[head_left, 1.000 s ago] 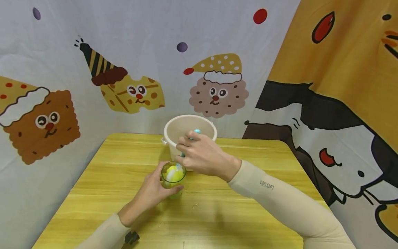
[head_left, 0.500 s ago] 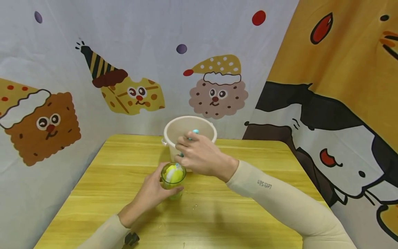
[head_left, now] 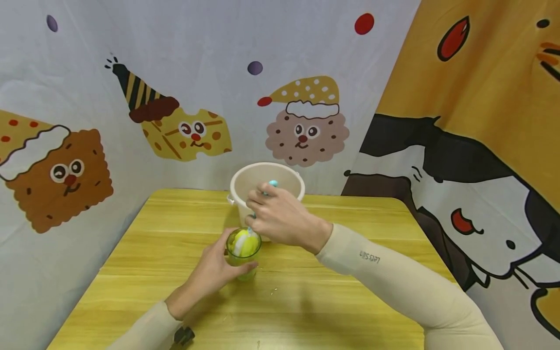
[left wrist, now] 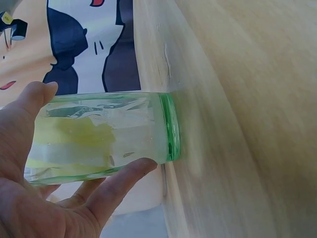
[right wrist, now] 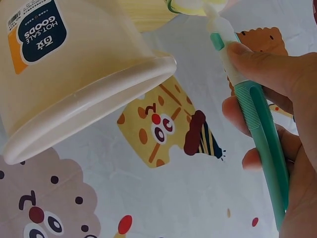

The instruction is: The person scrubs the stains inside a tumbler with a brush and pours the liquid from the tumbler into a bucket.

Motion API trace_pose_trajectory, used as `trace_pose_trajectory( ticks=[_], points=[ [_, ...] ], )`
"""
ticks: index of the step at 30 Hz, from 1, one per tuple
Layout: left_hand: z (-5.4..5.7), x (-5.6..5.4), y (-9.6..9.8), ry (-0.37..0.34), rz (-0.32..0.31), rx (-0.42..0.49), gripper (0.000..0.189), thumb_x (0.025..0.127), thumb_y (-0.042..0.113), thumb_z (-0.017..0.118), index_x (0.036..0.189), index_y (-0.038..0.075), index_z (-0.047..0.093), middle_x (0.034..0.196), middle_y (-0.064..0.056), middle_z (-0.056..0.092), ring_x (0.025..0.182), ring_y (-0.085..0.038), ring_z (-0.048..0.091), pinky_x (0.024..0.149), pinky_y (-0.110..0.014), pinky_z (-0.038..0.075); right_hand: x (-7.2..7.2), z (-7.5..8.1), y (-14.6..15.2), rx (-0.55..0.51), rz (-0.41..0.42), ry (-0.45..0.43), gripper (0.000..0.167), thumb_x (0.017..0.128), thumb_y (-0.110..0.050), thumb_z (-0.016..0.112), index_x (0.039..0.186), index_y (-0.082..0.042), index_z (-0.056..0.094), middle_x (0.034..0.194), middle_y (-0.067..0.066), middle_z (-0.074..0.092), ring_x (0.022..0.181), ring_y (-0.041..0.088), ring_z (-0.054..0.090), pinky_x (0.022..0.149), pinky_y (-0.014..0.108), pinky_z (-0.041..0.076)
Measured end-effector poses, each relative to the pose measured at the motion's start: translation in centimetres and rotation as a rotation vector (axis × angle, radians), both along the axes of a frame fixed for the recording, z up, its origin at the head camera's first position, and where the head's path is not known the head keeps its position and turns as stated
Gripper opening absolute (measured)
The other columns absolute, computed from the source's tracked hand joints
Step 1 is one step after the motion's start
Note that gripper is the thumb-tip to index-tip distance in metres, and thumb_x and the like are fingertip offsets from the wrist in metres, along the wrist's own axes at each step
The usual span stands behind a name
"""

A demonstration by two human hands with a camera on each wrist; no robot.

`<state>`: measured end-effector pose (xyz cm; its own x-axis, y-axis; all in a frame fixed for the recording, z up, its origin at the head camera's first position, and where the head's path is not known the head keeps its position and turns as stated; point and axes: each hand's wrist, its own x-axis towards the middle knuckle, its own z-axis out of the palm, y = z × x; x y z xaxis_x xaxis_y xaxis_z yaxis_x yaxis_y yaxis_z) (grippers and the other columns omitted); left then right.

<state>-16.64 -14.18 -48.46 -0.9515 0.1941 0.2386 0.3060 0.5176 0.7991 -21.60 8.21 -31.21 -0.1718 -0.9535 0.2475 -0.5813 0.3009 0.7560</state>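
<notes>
Turquoise handle (right wrist: 260,124) has shifted slightly left.

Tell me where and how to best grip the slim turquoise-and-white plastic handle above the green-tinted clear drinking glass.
Probably the ribbed section of the handle, from the right: it is slim, textured, and slants up from the glass, whose left side the left hand holds. The right hand grips the handle.
</notes>
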Motion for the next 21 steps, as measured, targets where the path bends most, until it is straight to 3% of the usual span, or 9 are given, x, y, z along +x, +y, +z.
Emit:
trace_pose_trajectory(
  ticks=[9, 21],
  points=[
    [-0.17, -0.03, -0.07, 0.037, -0.004, -0.010, 0.088, 0.086, 0.029, 0.108, 0.157, 0.023, 0.057, 0.140, -0.005, 0.082, 0.124, -0.024, 0.081, 0.102, -0.046, 0.071, -0.05, -0.15, -0.10, -0.001, -0.009, -0.003, 0.009, 0.101, -0.032, 0.085, 0.092, -0.031, 0.083, 0.095, -0.005, 0.080, 0.104, 0.019, 0.064, 0.111, 0.038, 0.047],
    [-0.10, -0.04, -0.06, 0.020, 0.010, -0.023, 0.089, 0.084, 0.035, 0.109, 0.157, 0.025, 0.057, 0.137, -0.005, 0.083, 0.122, -0.021, 0.081, 0.100, -0.039, 0.067, 0.21, 0.02, -0.12, 0.029, -0.048, -0.016, 0.005, 0.101, -0.034, 0.087, 0.096, -0.031, 0.086, 0.099, -0.006, 0.082, 0.107, 0.019, 0.066, 0.113, 0.038, 0.046]
  ],
)
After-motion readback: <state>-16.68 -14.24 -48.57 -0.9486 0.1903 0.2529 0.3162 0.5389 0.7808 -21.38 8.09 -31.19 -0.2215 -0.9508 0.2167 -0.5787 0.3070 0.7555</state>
